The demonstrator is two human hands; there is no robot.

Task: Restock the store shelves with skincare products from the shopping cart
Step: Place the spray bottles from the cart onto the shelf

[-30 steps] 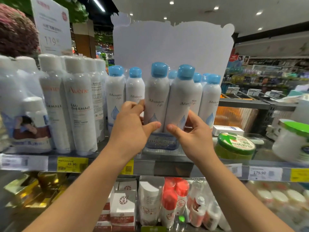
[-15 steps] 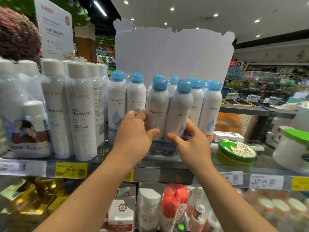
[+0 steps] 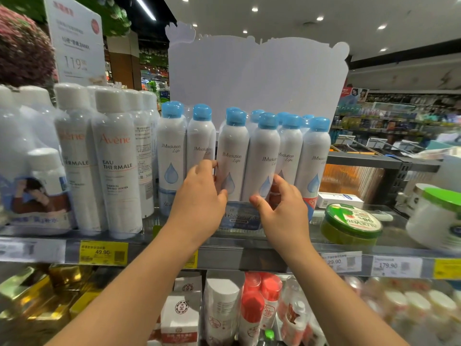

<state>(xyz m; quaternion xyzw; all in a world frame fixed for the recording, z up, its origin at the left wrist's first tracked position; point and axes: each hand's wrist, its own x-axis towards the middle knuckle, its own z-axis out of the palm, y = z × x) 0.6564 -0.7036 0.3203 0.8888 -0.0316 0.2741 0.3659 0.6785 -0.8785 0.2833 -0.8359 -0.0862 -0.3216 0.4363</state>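
Left hand: the left hand (image 3: 199,196) is reaching up, fingers curling round the left side of the JMsolution twin-pack (image 3: 245,171).
Right hand: the right hand (image 3: 282,206) is pinching the pack's right bottle, thumb forward.
Twin-pack: standing upright on the shelf edge (image 3: 224,253), just right of the Avène bottles (image 3: 117,166).

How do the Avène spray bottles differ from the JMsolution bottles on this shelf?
The Avène bottles have white caps and orange lettering; the JMsolution bottles have blue caps, grey lettering and a blue droplet. The Avène bottles look taller and stand untouched at the left; the left hand and right hand grip a wrapped JMsolution pair. Both are white, upright and on the same shelf.
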